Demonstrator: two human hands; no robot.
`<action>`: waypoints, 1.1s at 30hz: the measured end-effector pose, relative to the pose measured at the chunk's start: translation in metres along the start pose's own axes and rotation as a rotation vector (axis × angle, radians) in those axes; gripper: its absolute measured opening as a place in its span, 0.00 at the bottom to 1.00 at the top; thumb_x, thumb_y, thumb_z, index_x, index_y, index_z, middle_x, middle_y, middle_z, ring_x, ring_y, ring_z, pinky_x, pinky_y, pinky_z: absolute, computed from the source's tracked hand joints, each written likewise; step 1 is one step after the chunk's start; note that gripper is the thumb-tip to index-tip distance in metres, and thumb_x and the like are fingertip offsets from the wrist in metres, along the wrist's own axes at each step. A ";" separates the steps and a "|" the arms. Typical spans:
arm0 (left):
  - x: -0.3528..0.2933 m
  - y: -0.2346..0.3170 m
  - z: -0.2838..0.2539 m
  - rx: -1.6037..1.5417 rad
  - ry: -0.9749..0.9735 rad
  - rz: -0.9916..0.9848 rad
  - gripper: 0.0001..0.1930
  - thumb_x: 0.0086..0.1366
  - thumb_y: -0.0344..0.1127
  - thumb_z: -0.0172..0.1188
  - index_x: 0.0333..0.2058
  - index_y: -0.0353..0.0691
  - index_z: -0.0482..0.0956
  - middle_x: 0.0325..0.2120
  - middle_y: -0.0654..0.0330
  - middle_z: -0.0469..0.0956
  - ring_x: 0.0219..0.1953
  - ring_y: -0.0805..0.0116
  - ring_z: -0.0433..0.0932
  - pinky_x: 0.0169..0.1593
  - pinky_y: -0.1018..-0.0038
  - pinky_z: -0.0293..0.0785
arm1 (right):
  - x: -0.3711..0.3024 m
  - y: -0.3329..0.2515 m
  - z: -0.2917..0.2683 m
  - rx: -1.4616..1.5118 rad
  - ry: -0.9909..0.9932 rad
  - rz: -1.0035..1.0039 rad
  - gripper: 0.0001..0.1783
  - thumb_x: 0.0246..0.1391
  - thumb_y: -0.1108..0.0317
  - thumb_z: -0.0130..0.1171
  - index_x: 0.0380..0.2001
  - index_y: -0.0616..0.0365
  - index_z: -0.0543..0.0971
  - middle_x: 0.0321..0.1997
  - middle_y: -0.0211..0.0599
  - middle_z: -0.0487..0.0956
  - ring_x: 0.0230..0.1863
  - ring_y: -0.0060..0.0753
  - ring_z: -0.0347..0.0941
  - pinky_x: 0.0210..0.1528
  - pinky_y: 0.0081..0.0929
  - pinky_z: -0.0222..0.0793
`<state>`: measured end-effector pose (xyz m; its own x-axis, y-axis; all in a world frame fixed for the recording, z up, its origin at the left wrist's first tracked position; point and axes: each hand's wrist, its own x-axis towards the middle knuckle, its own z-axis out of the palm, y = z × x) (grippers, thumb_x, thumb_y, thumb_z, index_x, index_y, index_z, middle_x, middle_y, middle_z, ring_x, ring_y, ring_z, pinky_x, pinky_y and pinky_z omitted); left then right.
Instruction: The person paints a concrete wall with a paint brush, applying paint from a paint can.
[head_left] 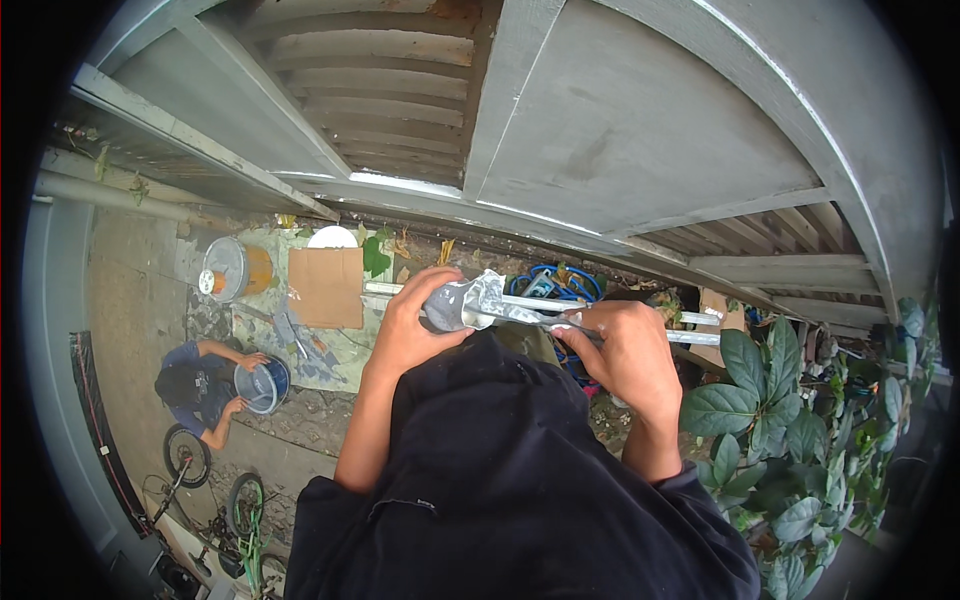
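Observation:
Around a grey, paint-smeared cup (448, 306), my left hand (408, 325) is closed, thumb below and fingers over the top. The cup tips over, its ragged whitish rim facing right. My right hand (630, 355) grips a slim grey tool (535, 318) smeared with paint. The tool's far end lies at the cup's mouth; whether it is a brush or a scraper I cannot make out. Under both hands, the pale metal rails of a ladder (690, 338) run left to right.
A grey panelled wall with louvred vents (650, 110) rises ahead. Below left are a paint bucket (228, 268), brown cardboard (326, 288), and a co-worker (185, 375) with both hands at a blue bucket (262, 385). Bicycles (245, 510) stand lower left; leafy plants (770, 400) crowd the right.

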<state>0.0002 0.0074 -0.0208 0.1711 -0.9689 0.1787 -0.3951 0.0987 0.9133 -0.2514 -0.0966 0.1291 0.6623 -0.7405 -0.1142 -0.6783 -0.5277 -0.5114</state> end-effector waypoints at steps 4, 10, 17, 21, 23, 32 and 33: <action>0.002 0.007 -0.006 -0.054 -0.129 -0.042 0.34 0.42 0.29 0.79 0.52 0.39 0.81 0.52 0.53 0.82 0.56 0.54 0.81 0.61 0.62 0.75 | -0.002 -0.016 0.013 -0.173 -0.084 -0.130 0.14 0.53 0.61 0.69 0.40 0.56 0.86 0.30 0.40 0.79 0.39 0.47 0.78 0.39 0.42 0.74; -0.006 -0.004 -0.001 -0.040 -0.341 -0.018 0.34 0.40 0.30 0.80 0.51 0.39 0.82 0.52 0.55 0.82 0.56 0.57 0.81 0.61 0.63 0.75 | 0.010 -0.002 0.017 -0.004 -0.207 -0.103 0.12 0.54 0.62 0.68 0.30 0.63 0.85 0.22 0.49 0.78 0.29 0.58 0.77 0.33 0.47 0.72; 0.011 -0.003 0.019 -0.020 -0.010 0.003 0.36 0.42 0.30 0.81 0.53 0.37 0.77 0.53 0.53 0.80 0.57 0.53 0.78 0.61 0.62 0.73 | 0.013 0.040 0.015 0.297 -0.061 0.176 0.20 0.61 0.63 0.66 0.21 0.70 0.79 0.13 0.42 0.67 0.19 0.25 0.54 0.23 0.35 0.55; 0.030 -0.010 0.037 0.016 0.078 0.030 0.36 0.42 0.31 0.81 0.52 0.38 0.74 0.52 0.53 0.78 0.56 0.51 0.78 0.59 0.61 0.74 | 0.008 0.065 0.018 0.478 -0.008 0.301 0.26 0.65 0.60 0.64 0.17 0.68 0.76 0.13 0.21 0.65 0.19 0.17 0.53 0.20 0.27 0.48; 0.040 -0.015 0.046 0.054 0.138 0.032 0.37 0.42 0.30 0.81 0.52 0.39 0.73 0.51 0.53 0.77 0.54 0.51 0.78 0.58 0.60 0.75 | 0.009 0.070 0.016 0.649 -0.028 0.505 0.25 0.66 0.59 0.63 0.16 0.62 0.77 0.13 0.20 0.65 0.16 0.14 0.54 0.17 0.24 0.44; 0.097 -0.008 0.087 0.028 0.231 0.043 0.39 0.43 0.37 0.82 0.52 0.38 0.70 0.47 0.50 0.76 0.46 0.51 0.79 0.49 0.60 0.76 | -0.007 0.116 0.025 1.252 0.090 0.641 0.21 0.71 0.60 0.56 0.22 0.57 0.73 0.11 0.25 0.65 0.09 0.16 0.51 0.13 0.21 0.41; 0.101 -0.006 0.089 0.025 0.230 0.052 0.39 0.43 0.37 0.82 0.52 0.38 0.70 0.47 0.50 0.76 0.46 0.51 0.79 0.49 0.60 0.76 | -0.009 0.116 0.022 1.251 0.099 0.636 0.21 0.71 0.60 0.56 0.22 0.57 0.73 0.11 0.25 0.65 0.09 0.16 0.51 0.13 0.21 0.41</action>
<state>-0.0604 -0.1116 -0.0409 0.3502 -0.8852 0.3063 -0.4301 0.1386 0.8921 -0.3293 -0.1419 0.0514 0.2929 -0.7627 -0.5766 -0.0865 0.5795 -0.8104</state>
